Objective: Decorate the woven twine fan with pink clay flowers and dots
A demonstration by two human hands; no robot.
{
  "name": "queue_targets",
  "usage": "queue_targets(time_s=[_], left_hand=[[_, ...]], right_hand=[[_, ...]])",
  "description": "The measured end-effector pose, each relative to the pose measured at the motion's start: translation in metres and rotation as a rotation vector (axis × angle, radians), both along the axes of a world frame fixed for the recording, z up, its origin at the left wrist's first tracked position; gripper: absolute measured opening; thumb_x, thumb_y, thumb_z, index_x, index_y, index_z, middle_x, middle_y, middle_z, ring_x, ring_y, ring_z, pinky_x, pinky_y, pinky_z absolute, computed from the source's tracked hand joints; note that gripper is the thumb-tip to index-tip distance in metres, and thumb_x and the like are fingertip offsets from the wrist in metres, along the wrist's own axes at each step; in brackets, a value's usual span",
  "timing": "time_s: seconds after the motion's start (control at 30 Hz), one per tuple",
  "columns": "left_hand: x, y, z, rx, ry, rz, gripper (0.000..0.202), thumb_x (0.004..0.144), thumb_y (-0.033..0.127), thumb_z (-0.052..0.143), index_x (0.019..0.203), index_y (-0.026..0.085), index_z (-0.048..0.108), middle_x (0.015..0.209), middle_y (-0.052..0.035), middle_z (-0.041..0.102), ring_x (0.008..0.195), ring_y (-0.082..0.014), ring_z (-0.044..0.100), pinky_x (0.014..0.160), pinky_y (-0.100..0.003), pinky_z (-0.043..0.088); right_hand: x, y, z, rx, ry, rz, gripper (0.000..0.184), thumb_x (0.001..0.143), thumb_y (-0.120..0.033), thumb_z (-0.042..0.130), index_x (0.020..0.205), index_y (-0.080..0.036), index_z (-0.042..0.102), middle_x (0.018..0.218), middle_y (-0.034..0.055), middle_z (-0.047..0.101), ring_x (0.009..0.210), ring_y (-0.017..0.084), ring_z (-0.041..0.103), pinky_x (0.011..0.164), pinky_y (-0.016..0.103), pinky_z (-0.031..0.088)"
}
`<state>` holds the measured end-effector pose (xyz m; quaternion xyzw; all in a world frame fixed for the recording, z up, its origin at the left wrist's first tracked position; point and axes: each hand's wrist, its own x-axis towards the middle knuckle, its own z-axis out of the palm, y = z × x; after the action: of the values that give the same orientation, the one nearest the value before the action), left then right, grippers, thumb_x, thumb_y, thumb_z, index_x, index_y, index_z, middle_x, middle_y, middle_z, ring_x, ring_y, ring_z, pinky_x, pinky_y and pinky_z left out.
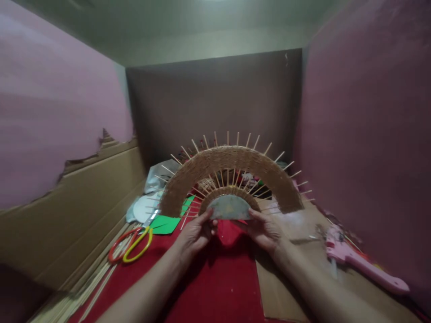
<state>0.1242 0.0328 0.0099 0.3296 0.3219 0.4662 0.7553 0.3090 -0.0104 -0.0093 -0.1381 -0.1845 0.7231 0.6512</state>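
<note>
A half-round fan-shaped craft piece is held up in front of me. Thin wooden sticks radiate from its pale half-disc base through a narrow brown inner band and a wide woven-looking outer band. My left hand pinches the lower left corner of the base between thumb and fingers. At the lower right corner, my right hand grips it the same way. The stick tips poke out past the outer band. Most of the fingers are hidden behind or below the base.
Scissors with red and yellow handles lie at the left beside green paper. A pink glue gun rests on cardboard at the right. Long sticks lie along the left cardboard wall. Red cloth covers the middle.
</note>
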Motion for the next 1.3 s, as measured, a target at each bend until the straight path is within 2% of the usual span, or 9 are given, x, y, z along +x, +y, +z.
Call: queue_targets(time_s=[0.13, 0.23, 0.43, 0.6, 0.77, 0.97, 1.3], left_hand=[[-0.0008, 0.0003, -0.0042, -0.034, -0.052, 0.011, 0.005, 0.081, 0.013, 0.059, 0.081, 0.012, 0.054, 0.061, -0.0001, 0.059, 0.043, -0.0087, 0.056, 0.038, -0.017, 0.044], [-0.0031, 0.0001, -0.0061, -0.040, -0.078, 0.010, 0.005, 0.084, 0.014, 0.055, 0.080, 0.012, 0.055, 0.062, -0.0016, 0.060, 0.044, -0.0104, 0.058, 0.039, -0.019, 0.047], [-0.0055, 0.0001, -0.0029, -0.016, -0.111, 0.020, 0.025, 0.091, 0.034, 0.041, 0.087, 0.014, 0.055, 0.066, -0.0046, 0.063, 0.043, -0.0136, 0.059, 0.034, -0.021, 0.046], [-0.0039, -0.0016, -0.0036, -0.009, -0.117, 0.056, 0.027, 0.092, 0.034, 0.037, 0.087, 0.013, 0.053, 0.065, -0.0054, 0.064, 0.045, -0.0137, 0.061, 0.038, -0.021, 0.050], [-0.0020, -0.0020, -0.0044, 0.015, -0.120, 0.072, 0.024, 0.093, 0.030, 0.036, 0.089, 0.014, 0.053, 0.067, -0.0061, 0.065, 0.046, -0.0138, 0.061, 0.040, -0.022, 0.051], [-0.0013, -0.0009, -0.0029, 0.008, -0.120, 0.089, 0.023, 0.094, 0.028, 0.035, 0.088, 0.014, 0.052, 0.066, -0.0053, 0.065, 0.045, -0.0133, 0.061, 0.040, -0.022, 0.052], [-0.0030, -0.0008, -0.0022, -0.010, -0.113, 0.065, 0.027, 0.093, 0.031, 0.034, 0.088, 0.013, 0.053, 0.068, -0.0063, 0.064, 0.046, -0.0136, 0.061, 0.040, -0.022, 0.052]], right_hand=[[0.0019, -0.0005, 0.0007, -0.007, 0.037, 0.011, 0.020, 0.075, -0.024, 0.067, 0.094, -0.020, 0.065, 0.095, 0.0047, 0.071, 0.100, 0.025, 0.061, 0.091, 0.056, 0.042], [0.0019, 0.0010, -0.0017, -0.018, 0.060, 0.013, 0.017, 0.078, -0.030, 0.065, 0.095, -0.025, 0.064, 0.099, 0.0022, 0.070, 0.101, 0.024, 0.060, 0.088, 0.057, 0.043], [0.0006, 0.0047, -0.0040, -0.022, 0.058, -0.005, 0.019, 0.085, -0.030, 0.056, 0.099, -0.020, 0.062, 0.095, 0.0064, 0.071, 0.094, 0.024, 0.063, 0.085, 0.054, 0.047], [0.0014, 0.0074, -0.0035, -0.014, 0.051, -0.045, 0.024, 0.090, -0.026, 0.048, 0.112, -0.023, 0.057, 0.098, 0.0051, 0.070, 0.091, 0.023, 0.065, 0.082, 0.053, 0.049], [0.0017, 0.0075, -0.0038, -0.014, 0.048, -0.050, 0.032, 0.092, -0.030, 0.043, 0.123, -0.025, 0.049, 0.097, 0.0064, 0.070, 0.090, 0.023, 0.065, 0.079, 0.056, 0.049], [0.0003, 0.0077, -0.0015, -0.018, 0.051, -0.064, 0.033, 0.093, -0.033, 0.042, 0.125, -0.028, 0.047, 0.098, 0.0052, 0.069, 0.091, 0.023, 0.065, 0.080, 0.056, 0.049], [-0.0019, 0.0035, -0.0006, 0.015, 0.068, -0.052, 0.035, 0.089, -0.031, 0.051, 0.123, -0.022, 0.050, 0.108, 0.0097, 0.066, 0.094, 0.023, 0.063, 0.080, 0.052, 0.050]])
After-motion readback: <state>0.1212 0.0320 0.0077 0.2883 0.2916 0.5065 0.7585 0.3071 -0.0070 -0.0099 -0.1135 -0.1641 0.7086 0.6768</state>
